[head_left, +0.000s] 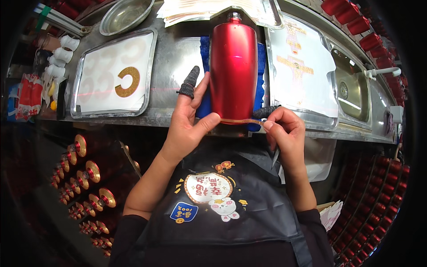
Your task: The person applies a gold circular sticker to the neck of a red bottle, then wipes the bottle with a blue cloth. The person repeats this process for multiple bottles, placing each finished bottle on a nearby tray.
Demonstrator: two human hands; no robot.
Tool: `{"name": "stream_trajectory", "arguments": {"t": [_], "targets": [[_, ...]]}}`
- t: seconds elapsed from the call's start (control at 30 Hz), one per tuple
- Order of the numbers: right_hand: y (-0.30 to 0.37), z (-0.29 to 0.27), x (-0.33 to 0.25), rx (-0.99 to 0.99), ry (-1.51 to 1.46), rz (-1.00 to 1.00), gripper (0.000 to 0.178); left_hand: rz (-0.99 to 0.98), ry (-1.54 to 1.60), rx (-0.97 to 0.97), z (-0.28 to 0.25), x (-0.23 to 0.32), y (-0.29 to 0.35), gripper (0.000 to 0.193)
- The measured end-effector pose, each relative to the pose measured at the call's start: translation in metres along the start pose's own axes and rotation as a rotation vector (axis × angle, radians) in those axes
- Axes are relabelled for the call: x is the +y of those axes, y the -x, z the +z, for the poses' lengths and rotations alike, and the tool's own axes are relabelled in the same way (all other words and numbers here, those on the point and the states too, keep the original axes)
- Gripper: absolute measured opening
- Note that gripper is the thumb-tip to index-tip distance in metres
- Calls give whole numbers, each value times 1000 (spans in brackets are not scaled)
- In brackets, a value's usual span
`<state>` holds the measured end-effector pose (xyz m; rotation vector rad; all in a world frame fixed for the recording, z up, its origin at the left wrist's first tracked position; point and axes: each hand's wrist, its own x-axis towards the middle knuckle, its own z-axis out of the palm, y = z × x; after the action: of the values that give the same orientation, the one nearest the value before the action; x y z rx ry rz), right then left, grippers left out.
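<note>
A glossy red bottle (234,66) lies on a blue cloth (260,62), its base toward me and its metallic threaded neck pointing away. A thin gold strip (240,121) runs along the base edge. My left hand (184,127) cups the bottle's left side, thumb pressing the strip's left end at the base; a dark cover sits on one raised finger. At the base's right, my right hand (287,131) pinches the strip's other end between thumb and forefinger. A pointed metal tool (276,156) sticks down from that palm; its upper part is hidden. A dark cover also shows on a right finger.
On the left, a metal tray (152,58) holds a white sheet with a gold C-shaped piece (127,82). Another tray (311,124) with gold cross-shaped pieces lies right, before a sink (351,84). A metal bowl (126,17) stands behind. Racks of red bottles (369,209) flank me.
</note>
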<state>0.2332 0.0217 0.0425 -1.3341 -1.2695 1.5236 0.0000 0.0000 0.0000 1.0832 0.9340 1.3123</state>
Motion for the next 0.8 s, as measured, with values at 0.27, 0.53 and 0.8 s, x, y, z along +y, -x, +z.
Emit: {"name": "stream_trajectory", "arguments": {"t": [0.27,0.53,0.8], "targets": [[3,-1,-4,-30,-85,10,11,5,46,14,-2,-2,-3,79],[8,-3,-10,2,-106,-6,11,98,-217,50,12,-2,-8,93],[2,2,-6,-1,-34,-3,13,28,-38,37,6,-1,-6,92]]}}
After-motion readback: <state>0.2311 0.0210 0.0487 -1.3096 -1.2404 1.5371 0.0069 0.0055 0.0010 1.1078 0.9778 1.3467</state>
